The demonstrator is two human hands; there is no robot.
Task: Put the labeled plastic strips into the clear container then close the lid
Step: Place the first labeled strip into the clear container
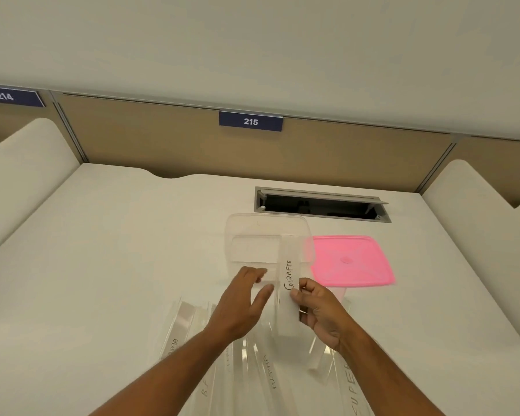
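A clear rectangular container (252,232) stands open in the middle of the white desk. The pink lid (354,262) lies flat just to its right. My right hand (318,310) pinches a clear strip labeled "GIRAFFE" (288,265), whose far end reaches over the container's near right part. My left hand (240,304) hovers beside the strip at the container's near edge, fingers apart and holding nothing. Several more labeled clear strips (252,370) lie fanned out on the desk under my forearms, partly hidden by them.
A recessed cable slot (321,205) opens in the desk behind the container. Tan partition panels with number plates "215" (250,121) and "214" (5,96) close the back. White curved dividers (21,175) rise on both sides.
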